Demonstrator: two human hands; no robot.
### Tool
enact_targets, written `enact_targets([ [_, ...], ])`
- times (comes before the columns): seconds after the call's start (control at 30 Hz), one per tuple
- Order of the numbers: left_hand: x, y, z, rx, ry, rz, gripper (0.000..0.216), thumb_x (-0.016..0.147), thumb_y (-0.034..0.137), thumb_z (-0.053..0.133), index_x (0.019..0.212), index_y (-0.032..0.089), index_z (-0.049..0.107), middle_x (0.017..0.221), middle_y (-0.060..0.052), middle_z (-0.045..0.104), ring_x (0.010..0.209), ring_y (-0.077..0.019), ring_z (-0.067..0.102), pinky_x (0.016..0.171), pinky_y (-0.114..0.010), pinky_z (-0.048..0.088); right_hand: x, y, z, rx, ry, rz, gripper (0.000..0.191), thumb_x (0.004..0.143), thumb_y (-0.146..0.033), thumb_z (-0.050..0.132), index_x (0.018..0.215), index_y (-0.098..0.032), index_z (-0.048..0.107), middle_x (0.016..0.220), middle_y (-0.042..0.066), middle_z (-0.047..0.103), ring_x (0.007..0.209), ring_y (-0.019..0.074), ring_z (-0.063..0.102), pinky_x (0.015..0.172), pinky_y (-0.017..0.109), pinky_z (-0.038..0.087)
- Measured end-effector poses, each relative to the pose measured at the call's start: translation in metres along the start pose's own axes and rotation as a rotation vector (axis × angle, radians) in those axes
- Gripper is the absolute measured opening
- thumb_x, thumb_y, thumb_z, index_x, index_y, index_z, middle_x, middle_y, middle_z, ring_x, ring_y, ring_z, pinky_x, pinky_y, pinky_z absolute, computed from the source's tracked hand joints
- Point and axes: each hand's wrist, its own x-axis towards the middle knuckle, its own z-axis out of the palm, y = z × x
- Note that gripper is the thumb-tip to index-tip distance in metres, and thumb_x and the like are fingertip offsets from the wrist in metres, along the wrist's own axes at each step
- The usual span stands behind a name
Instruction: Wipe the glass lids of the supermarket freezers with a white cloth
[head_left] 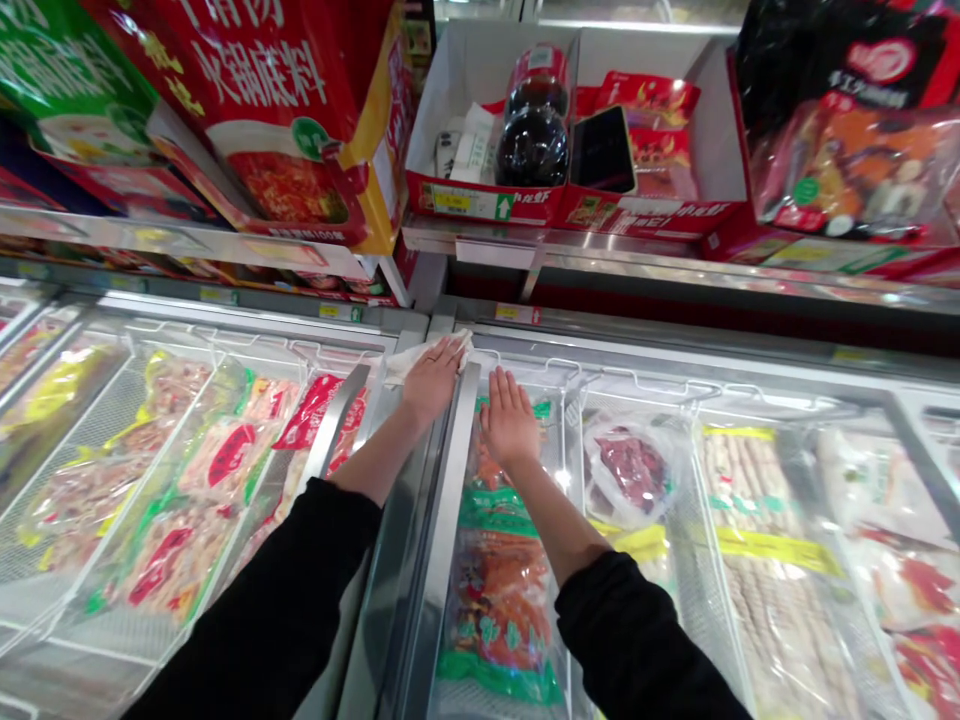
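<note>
My left hand (435,380) presses down on a white cloth (405,362), on the grey frame between two freezers near their back edge. Its fingers lie together over the cloth, which shows on both sides of them. My right hand (511,418) rests with fingers stretched out, flat on the glass lid of the right freezer, and holds nothing. Below that glass, bags of reddish food with green edges (504,600) lie in a wire compartment. A metal lid edge (442,530) runs between my two forearms.
Left of me, another freezer holds packs of frozen meat (221,455). Above the freezers, a shelf (480,250) carries red hotpot-base bags (277,130), an open carton (450,195) with a dark bottle (532,140), and a phone (602,150). A lid handle (337,420) stands near my left forearm.
</note>
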Motion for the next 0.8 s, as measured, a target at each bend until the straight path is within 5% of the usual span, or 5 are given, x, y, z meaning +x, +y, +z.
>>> enact_targets([
  [0.13, 0.046, -0.011, -0.002, -0.009, -0.022, -0.013, 0.051, 0.097, 0.003, 0.042, 0.147, 0.006, 0.05, 0.161, -0.012, 0.042, 0.153, -0.0245, 0.03, 0.124, -0.046, 0.03, 0.0, 0.001, 0.0, 0.001, -0.003, 0.013, 0.061, 0.102, -0.026, 0.028, 0.162, -0.014, 0.029, 0.169, 0.007, 0.024, 0.157, 0.0233, 0.019, 0.128, 0.047, 0.021],
  [0.23, 0.049, -0.013, -0.002, -0.015, -0.045, 0.006, 0.051, 0.096, 0.0, 0.042, 0.145, 0.006, 0.052, 0.161, -0.012, 0.042, 0.154, -0.0231, 0.028, 0.125, -0.044, 0.028, 0.001, 0.002, 0.002, 0.003, 0.003, 0.008, 0.062, 0.102, -0.027, 0.029, 0.162, -0.018, 0.027, 0.169, 0.005, 0.024, 0.157, 0.0232, 0.02, 0.127, 0.05, 0.025],
  [0.33, 0.006, -0.005, -0.003, -0.023, -0.044, 0.051, 0.053, 0.096, 0.002, 0.04, 0.147, 0.008, 0.051, 0.162, -0.009, 0.041, 0.155, -0.0223, 0.025, 0.127, -0.041, 0.025, 0.001, 0.003, 0.004, 0.023, 0.012, -0.003, 0.062, 0.101, -0.027, 0.029, 0.162, -0.014, 0.026, 0.169, 0.008, 0.025, 0.157, 0.0246, 0.02, 0.126, 0.052, 0.025],
  [0.6, -0.159, 0.036, -0.009, -0.03, -0.184, 0.064, 0.056, 0.102, 0.017, 0.03, 0.155, 0.025, 0.044, 0.164, -0.002, 0.037, 0.158, -0.0157, 0.015, 0.129, -0.036, 0.022, 0.0, 0.003, 0.006, -0.001, -0.007, -0.01, 0.061, 0.103, -0.025, 0.03, 0.16, -0.002, 0.028, 0.169, 0.015, 0.023, 0.157, 0.0263, 0.018, 0.128, 0.044, 0.015],
  [0.8, -0.232, 0.055, -0.013, -0.034, -0.262, 0.057, 0.056, 0.101, 0.018, 0.031, 0.155, 0.02, 0.046, 0.166, -0.003, 0.033, 0.158, -0.016, 0.012, 0.129, -0.036, 0.022, -0.002, 0.001, 0.006, -0.025, -0.039, -0.014, 0.059, 0.106, -0.022, 0.023, 0.159, 0.003, 0.022, 0.169, 0.02, 0.02, 0.157, 0.0285, 0.015, 0.126, 0.045, 0.012],
])
